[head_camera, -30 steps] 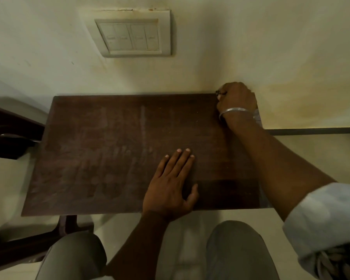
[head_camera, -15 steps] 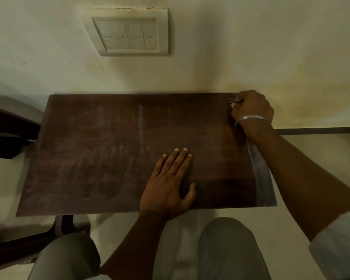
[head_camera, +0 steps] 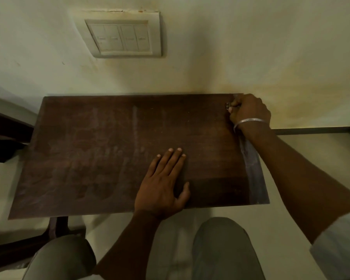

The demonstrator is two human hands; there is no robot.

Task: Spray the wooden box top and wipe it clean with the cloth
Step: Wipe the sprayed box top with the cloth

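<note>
The dark wooden box top [head_camera: 109, 154] fills the middle of the view, streaked with pale smears and a dusty strip along its right edge. My left hand [head_camera: 162, 184] lies flat on it near the front edge, fingers straight. My right hand [head_camera: 249, 112] is curled at the far right corner against the wall, gripping a small bunched cloth [head_camera: 229, 107]; only a patterned scrap of it shows past my fingers. A metal bangle sits on that wrist. No spray bottle is in view.
A cream wall with a switch panel [head_camera: 122, 35] rises right behind the box. Dark wooden furniture [head_camera: 6, 136] stands at the left, and a dark rail [head_camera: 315, 130] runs off to the right. My knees [head_camera: 220, 249] are below the front edge.
My right hand with the cloth slid right along the back edge to the far right corner. My left hand stayed flat in place.
</note>
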